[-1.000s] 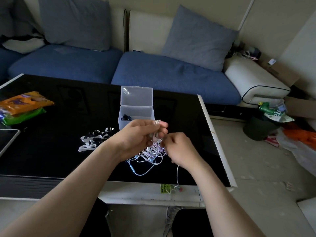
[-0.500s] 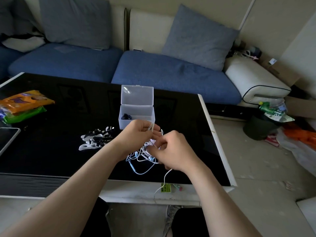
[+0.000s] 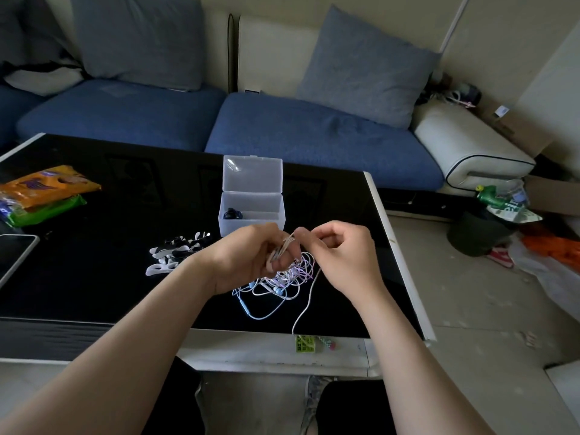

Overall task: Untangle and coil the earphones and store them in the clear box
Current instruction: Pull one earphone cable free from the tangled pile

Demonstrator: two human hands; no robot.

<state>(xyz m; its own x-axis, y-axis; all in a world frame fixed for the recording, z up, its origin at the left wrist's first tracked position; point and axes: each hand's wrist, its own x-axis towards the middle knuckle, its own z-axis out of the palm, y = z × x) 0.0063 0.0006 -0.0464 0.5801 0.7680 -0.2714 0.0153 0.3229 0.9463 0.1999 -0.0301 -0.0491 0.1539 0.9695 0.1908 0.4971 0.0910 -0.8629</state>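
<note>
A tangle of white, pink and light blue earphone cords (image 3: 276, 285) lies on the black table (image 3: 94, 277), just below my hands. My left hand (image 3: 248, 255) holds a small coil of pale cord wound round its fingers. My right hand (image 3: 337, 252) pinches the same cord at the top of that coil, and a loose strand trails down from it to the table's front edge. The clear box (image 3: 252, 213) stands open just behind my hands, its lid upright, with a dark coiled earphone inside at the left.
Black and white cable clips (image 3: 175, 251) lie left of my left hand. Snack packets (image 3: 40, 193) and a tablet (image 3: 12, 255) sit at the far left. A blue sofa (image 3: 282, 133) runs behind the table. Rubbish and a bin (image 3: 480, 230) stand on the floor at right.
My right hand has lifted from low beside the tangle up to the top of the coil on my left hand. The loose strand has followed it upward.
</note>
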